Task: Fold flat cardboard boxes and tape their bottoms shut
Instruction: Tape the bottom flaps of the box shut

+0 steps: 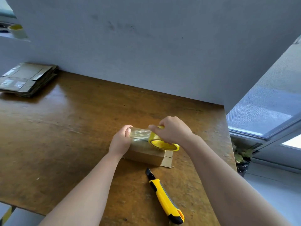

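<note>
A small folded cardboard box (145,156) lies on the wooden table (65,128) near its front right part, with flaps sticking out at its right end. My right hand (175,130) grips a yellow roll of clear tape (161,142) just above the box. A strip of clear tape (140,133) stretches from the roll to the left. My left hand (121,140) pinches the free end of that strip over the box's left end.
A yellow and black utility knife (165,197) lies on the table in front of the box. A stack of flat cardboard boxes (26,79) sits at the table's far left. Another tape roll (17,31) stands on a ledge upper left. A grey wall backs the table; a window is at right.
</note>
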{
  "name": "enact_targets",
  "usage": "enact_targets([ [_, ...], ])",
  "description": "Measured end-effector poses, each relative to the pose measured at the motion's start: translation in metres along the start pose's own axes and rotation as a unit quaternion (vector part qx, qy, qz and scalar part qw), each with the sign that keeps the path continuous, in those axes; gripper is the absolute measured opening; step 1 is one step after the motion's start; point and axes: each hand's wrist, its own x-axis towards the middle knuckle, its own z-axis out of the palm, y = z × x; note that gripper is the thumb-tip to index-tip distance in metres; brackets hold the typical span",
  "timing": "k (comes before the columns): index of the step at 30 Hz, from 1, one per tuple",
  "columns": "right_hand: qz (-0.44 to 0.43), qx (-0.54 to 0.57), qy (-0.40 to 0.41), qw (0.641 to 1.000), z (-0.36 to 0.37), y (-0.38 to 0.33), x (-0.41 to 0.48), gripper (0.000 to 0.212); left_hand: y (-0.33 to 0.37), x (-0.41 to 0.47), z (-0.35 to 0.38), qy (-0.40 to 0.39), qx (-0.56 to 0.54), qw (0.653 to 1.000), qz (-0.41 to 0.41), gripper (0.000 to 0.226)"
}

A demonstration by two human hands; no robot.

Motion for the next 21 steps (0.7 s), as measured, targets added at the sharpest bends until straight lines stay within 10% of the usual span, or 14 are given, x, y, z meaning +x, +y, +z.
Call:
enact_targets([
  [21, 0.117, -0.109, 0.035, 0.987, 0.038, 0.050, -0.001, 0.060, 0.005, -0.002, 0.001, -0.004, 0.030, 0.999, -0.027, 0.038],
])
